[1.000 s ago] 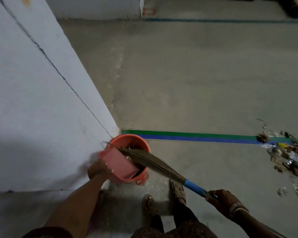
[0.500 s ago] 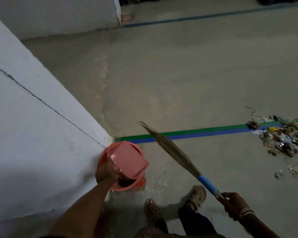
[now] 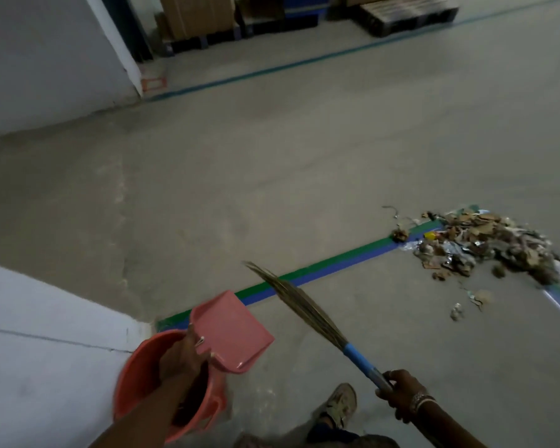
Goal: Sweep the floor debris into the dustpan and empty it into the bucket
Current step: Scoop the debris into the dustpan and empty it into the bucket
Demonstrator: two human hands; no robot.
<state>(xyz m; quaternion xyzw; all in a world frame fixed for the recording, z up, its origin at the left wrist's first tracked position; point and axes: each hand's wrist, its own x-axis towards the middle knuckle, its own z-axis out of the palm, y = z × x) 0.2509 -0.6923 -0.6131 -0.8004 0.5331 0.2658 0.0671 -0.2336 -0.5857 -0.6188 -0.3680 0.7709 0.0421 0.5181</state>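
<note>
- Nearest the camera, a shoe (image 3: 341, 404) can be seen on the concrete floor (image 3: 272, 176), between the two arms.
- The dustpan (image 3: 236, 331) is gripped by the left hand (image 3: 178, 360), fingers curled round its back edge. It's held in the air just over the bucket's right rim and looks empty.
- The bucket (image 3: 130, 389) is parked right by the corner of the white wall (image 3: 46, 350). Something dark can be made out inside, too murky to name.
- The broom (image 3: 307, 313) is held by the right hand (image 3: 398, 389), which is wrapped tight round the blue handle. The bristles are up off the floor, angled away to the upper left, touching nothing.
- A green-and-blue tape line (image 3: 337, 265) is crossed by the bristles in the view.
- Further out to the right, the debris (image 3: 485, 247) is heaped across that tape line, well apart from pan and bucket, with a few stray bits nearer the feet.
- At the very back, boxes (image 3: 198, 14) and a pallet (image 3: 408, 14) are stacked.
- Step in hand, best guess: the dumping bit looks done, and most of the debris hasn't been collected yet.
- Next up, pan and broom would need to be taken over to the pile, the pan's lip laid flat on the floor just beside it, and the pile brushed in with short strokes so the light foil scraps aren't flicked past.
</note>
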